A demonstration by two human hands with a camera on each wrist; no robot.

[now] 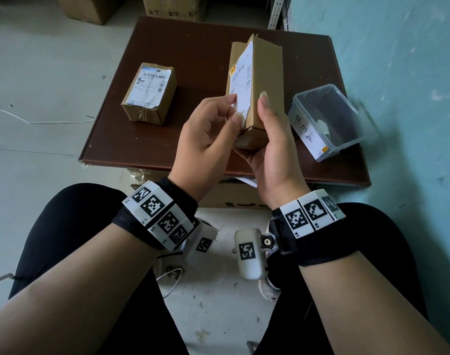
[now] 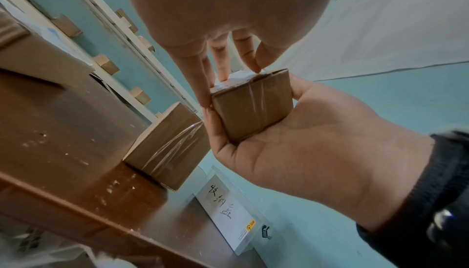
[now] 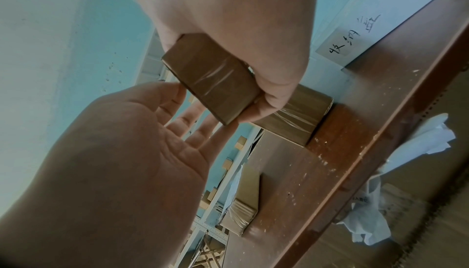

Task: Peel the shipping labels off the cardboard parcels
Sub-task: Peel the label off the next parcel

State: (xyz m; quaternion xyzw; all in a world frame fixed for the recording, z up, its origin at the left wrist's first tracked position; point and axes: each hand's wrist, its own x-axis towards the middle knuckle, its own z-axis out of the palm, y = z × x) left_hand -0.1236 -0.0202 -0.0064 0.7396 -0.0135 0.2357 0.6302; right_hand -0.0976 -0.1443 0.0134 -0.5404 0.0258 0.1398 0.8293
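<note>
A tall cardboard parcel is held upright over the brown table. My right hand grips its lower end, thumb up the right side; the right wrist view shows the taped base in that hand. A white shipping label covers the parcel's left face. My left hand pinches the label's lower corner between thumb and forefinger. In the left wrist view its fingertips sit on the label at the parcel's edge.
A second parcel with its label lies at the table's left. The wrist views show another taped parcel on the table by the clear plastic bin, which holds a scrap of white paper. Cardboard boxes stand on the floor beyond.
</note>
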